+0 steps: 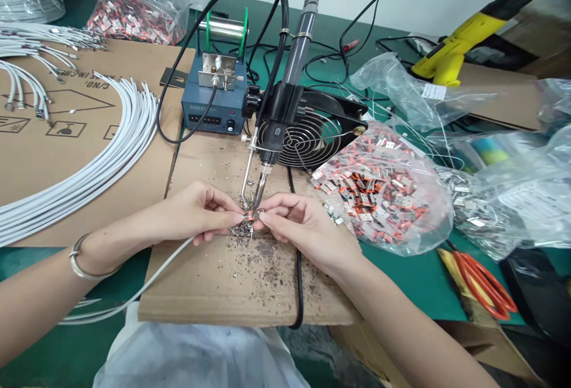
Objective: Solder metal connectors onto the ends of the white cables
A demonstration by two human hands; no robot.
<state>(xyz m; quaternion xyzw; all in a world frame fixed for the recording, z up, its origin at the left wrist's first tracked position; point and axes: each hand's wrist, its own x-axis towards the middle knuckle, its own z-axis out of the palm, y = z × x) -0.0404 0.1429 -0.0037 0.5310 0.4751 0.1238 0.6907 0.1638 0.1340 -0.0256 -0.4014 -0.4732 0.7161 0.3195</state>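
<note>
Soldering seems in hand, the left hand (200, 214) pinching a white cable (172, 254), the right hand (303, 224) a small part (255, 215) by the iron (275, 132), next needing steadiness.

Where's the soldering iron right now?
In the head view, the soldering iron slants down near the middle, in front of the fan, its tip between the left hand and the right hand.
</note>
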